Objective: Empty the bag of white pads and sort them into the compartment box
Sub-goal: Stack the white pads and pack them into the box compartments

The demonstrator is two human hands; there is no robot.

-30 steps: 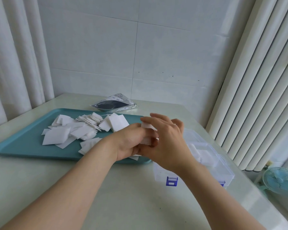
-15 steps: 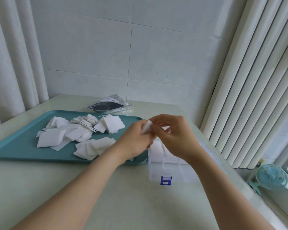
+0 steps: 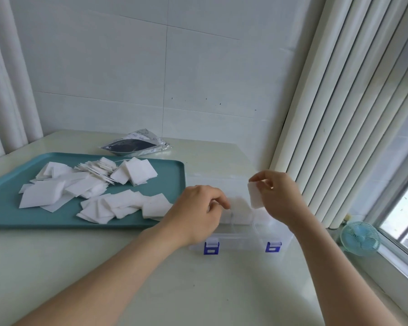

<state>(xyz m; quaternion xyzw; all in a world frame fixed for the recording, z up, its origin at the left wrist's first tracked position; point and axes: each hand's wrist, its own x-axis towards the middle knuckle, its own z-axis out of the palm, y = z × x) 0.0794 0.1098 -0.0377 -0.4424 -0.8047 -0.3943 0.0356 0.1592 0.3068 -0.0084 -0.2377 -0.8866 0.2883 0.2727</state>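
White pad (image 3: pixel 254 196) pinched by right hand (image 3: pixel 280 200) over compartment box (image 3: pixel 242 241); left hand (image 3: pixel 196 212) at box edge, grip unclear.

The bag (image 3: pixel 134 145) lay flat and slack at the back of the table (image 3: pixel 104 267), silvery with a dark panel, just behind the teal tray (image 3: pixel 10 217). The white pads (image 3: pixel 92 189) — thin squares — were strewn over the tray in a loose, overlapping heap, some fanned out near its far edge. The compartment box (image 3: pixel 240 234), clear plastic with two blue latches (image 3: pixel 211 247) on its near wall, stood open just right of the tray; something white showed blurred inside it. A single pad (image 3: pixel 254 195) hung roughly upright above the box — pinched near its top by the right hand (image 3: pixel 278 196).
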